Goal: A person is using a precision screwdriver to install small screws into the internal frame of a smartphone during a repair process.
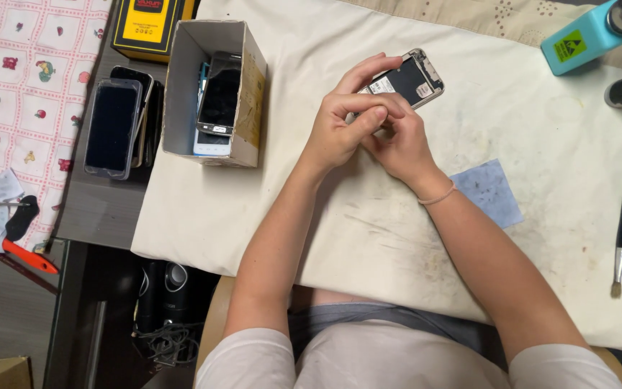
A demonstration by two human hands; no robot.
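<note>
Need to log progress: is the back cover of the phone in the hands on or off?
Off. The phone lies with its back up, dark inner parts and labels exposed inside the metal frame; both hands hold its lower end.

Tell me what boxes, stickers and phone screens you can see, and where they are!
Open brown cardboard box: left of the hands, phones standing inside.
Yellow-and-black flat package: top edge, behind the box.
Dark-screened phones in a stack: far left on the grey table.
Opened phone with small white stickers: held in both hands, left hand, right hand.
Teal bottle with yellow-green triangle label: top right corner.
</note>
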